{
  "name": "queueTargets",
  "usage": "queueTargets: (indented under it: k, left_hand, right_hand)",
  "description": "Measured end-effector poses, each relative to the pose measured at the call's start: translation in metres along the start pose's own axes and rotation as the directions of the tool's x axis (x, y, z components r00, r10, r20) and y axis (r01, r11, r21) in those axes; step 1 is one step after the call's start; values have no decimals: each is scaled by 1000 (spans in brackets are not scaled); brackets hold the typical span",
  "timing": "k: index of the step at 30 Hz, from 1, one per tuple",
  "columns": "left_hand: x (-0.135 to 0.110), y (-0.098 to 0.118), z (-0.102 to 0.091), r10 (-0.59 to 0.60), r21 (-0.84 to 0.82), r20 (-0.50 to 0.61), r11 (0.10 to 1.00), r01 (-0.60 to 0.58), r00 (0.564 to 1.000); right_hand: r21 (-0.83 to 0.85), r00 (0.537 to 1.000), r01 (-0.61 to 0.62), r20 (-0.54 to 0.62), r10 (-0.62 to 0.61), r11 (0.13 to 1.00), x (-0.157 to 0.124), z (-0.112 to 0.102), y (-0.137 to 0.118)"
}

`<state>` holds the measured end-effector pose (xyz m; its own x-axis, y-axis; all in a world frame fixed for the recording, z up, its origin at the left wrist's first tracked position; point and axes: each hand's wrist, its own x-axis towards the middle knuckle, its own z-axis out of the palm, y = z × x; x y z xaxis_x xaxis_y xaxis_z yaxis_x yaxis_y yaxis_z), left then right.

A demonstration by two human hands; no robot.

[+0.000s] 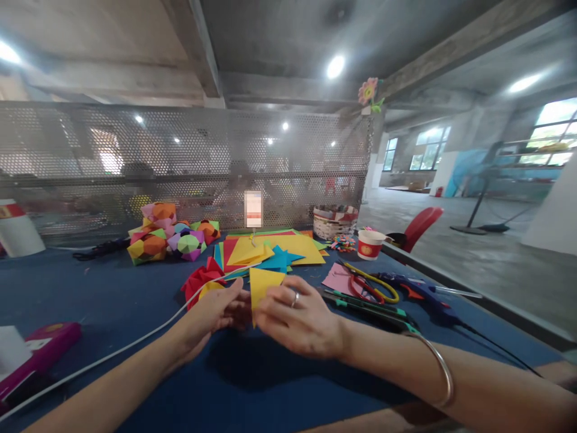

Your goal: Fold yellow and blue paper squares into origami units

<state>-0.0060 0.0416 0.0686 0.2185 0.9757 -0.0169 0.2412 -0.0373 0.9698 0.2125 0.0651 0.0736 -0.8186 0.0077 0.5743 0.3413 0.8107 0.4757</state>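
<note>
My right hand point(300, 316) grips a piece of yellow paper point(260, 284), its fingers bent over the right side. The paper is held upright above the blue table, and its lower part is hidden by those fingers. Beside the paper's left edge is my left hand point(225, 307), thumb stretched out and fingers loosely apart. Whether its fingertips touch the paper I cannot tell. Behind the left hand lie red folded paper point(202, 281) and a yellow folded piece point(211, 290). Blue paper stars point(282, 260) rest on coloured sheets point(309, 249) just beyond my hands.
Right of my hands lie scissors point(387, 285), a cutter point(365, 307), pink paper point(338, 276) and a glue gun point(433, 300). A paper cup point(371, 245) and a basket point(336, 221) stand behind. Paper balls point(153, 243) sit left. A white cable point(148, 334) crosses the table point(148, 294).
</note>
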Motion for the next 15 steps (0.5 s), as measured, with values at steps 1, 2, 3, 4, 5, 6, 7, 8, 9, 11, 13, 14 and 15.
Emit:
queueTargets:
  k: [1, 2, 3, 4, 5, 6, 7, 8, 9, 11, 13, 14, 15]
  left_hand:
    - [-1, 2, 1, -6, -45, 19, 999, 7, 1000]
    - [-3, 4, 2, -5, -80, 34, 997, 8, 999]
    - [-3, 6, 3, 1, -106, 40, 994, 3, 999]
    - [-4, 7, 3, 11, -122, 35, 992, -6, 999]
    - [-4, 7, 3, 22, -131, 23, 991, -19, 1000]
    - [-4, 7, 2, 33, -133, 5, 991, -32, 999]
    - [-4, 6, 0, 44, -130, -15, 991, -45, 999]
    - [-3, 5, -1, 52, -123, -34, 991, -56, 998]
    - [-3, 4, -3, 58, -114, -49, 992, -63, 997]
    - [-3, 2, -6, 62, -89, -66, 994, -67, 996]
    - [-3, 1, -7, 61, -54, -62, 996, -64, 996]
    - [-3, 1, -7, 60, -34, -53, 998, -61, 997]
    - [-3, 0, -7, 59, -15, -41, 998, -59, 997]
  right_hand:
    - [23, 999, 37, -24, -36, 999, -2, -2, -5]
    - [69, 997, 64, -49, -60, 996, -4, -4, -9]
    - [108, 997, 58, -65, -51, 992, -6, -5, -11]
    - [137, 996, 50, -77, -40, 989, -7, -5, -11]
    - [165, 996, 30, -88, -16, 986, -7, -5, -11]
    - [194, 994, -2, -104, 22, 981, -8, -5, -10]
    - [230, 990, -39, -125, 69, 972, -8, -5, -9]
    - [275, 981, -81, -148, 126, 958, -8, -5, -8]
    - [328, 966, -132, -169, 195, 935, -8, -5, -7]
    - [452, 914, -262, -168, 370, 853, -7, -5, -4]
    - [569, 835, -409, -81, 544, 713, -7, -3, -3]
    - [616, 793, -472, -16, 610, 630, -6, -2, -2]
    - [645, 760, -517, 45, 648, 562, -6, 0, -2]
